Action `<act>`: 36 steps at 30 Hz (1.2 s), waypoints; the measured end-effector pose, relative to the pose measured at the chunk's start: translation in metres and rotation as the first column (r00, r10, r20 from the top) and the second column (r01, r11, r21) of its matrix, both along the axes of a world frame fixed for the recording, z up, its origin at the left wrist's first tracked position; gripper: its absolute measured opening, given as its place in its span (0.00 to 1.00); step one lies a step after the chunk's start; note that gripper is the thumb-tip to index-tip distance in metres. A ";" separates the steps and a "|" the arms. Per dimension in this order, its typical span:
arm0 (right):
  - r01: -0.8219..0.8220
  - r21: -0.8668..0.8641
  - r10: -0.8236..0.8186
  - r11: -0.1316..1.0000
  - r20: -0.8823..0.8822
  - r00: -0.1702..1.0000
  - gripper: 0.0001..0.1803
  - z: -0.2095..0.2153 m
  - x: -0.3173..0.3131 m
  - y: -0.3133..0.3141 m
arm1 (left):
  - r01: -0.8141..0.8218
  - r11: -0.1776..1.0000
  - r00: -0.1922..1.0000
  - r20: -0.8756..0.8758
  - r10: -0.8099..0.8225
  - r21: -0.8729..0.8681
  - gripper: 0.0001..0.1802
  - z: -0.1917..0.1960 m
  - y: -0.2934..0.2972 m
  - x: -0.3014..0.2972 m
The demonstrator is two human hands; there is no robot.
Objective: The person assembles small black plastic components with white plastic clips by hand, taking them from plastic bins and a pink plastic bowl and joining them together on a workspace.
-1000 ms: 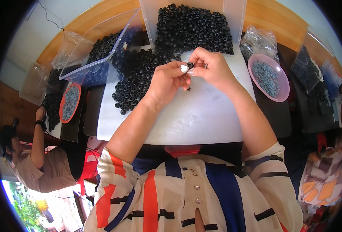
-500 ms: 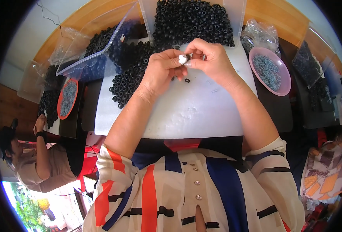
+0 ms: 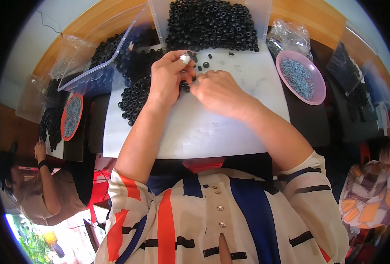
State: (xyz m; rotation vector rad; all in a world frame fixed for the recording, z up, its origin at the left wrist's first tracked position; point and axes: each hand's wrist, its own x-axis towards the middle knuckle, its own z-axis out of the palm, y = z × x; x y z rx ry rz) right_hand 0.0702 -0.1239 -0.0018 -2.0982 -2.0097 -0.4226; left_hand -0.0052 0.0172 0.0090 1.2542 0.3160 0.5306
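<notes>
Change: both hands have dropped from chest height to the white sheet (image 3: 203, 132); they were pressed together on the small white piece, now slightly apart.
Left hand (image 3: 166, 81): pinches one small white piece (image 3: 185, 57) between thumb and forefinger.
Right hand (image 3: 219, 90): palm down, fingertips curled on the sheet among loose rings; whether it grips anything cannot be told.
Loose black rings (image 3: 206, 64): about five scattered singly just beyond the fingers.
Ring heaps: two, one in the clear tray (image 3: 210, 22) ahead, one (image 3: 135, 94) spilling left.
Pink bowl (image 3: 301, 77): one, right, holding grey bits.
Orange dish (image 3: 71, 115): one, far left, by another person's hand (image 3: 40, 150).
</notes>
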 end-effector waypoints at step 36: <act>0.238 0.245 0.054 0.940 -0.795 0.605 0.11 0.014 0.007 0.005 | 0.099 0.963 0.978 0.202 -0.049 -0.250 0.13 -0.001 -0.012 0.019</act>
